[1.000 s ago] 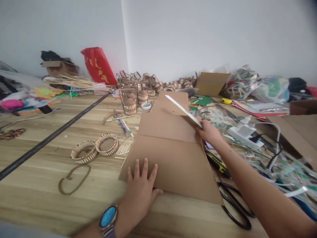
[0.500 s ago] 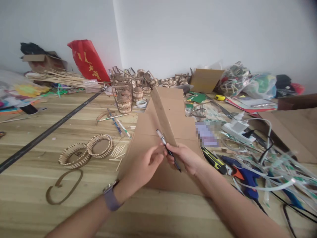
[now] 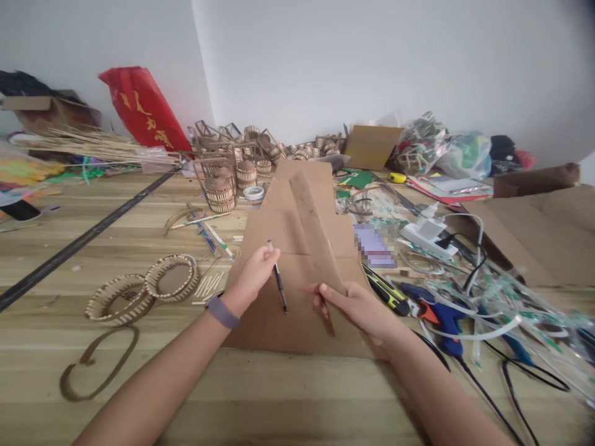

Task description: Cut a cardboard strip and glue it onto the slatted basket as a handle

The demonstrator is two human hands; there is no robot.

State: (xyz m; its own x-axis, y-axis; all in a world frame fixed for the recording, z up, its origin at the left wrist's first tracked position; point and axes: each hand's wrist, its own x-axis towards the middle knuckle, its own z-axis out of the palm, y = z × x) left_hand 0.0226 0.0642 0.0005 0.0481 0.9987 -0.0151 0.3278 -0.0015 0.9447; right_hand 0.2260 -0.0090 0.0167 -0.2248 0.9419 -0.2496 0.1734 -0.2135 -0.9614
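The left hand (image 3: 255, 267) pinches a pen (image 3: 279, 285) near its far end, the fingers pressed together and the shaft slanting out nearer and rightward. The right hand's (image 3: 360, 311) fingers grip a flat brown strip (image 3: 312, 226) near its near end; most of it stretches far and left beyond them. Both are above a cardboard sheet (image 3: 292, 337) on the desk (image 3: 232, 402).

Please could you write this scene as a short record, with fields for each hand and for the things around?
Left hand: holds a pen, tip downward
Right hand: grips a flat brown strip, slanting away
Beneath both: cardboard on a wooden table
Right side: utility knife, blue-orange glue gun
Left side: two round slatted pieces
Back: small baskets, red bag
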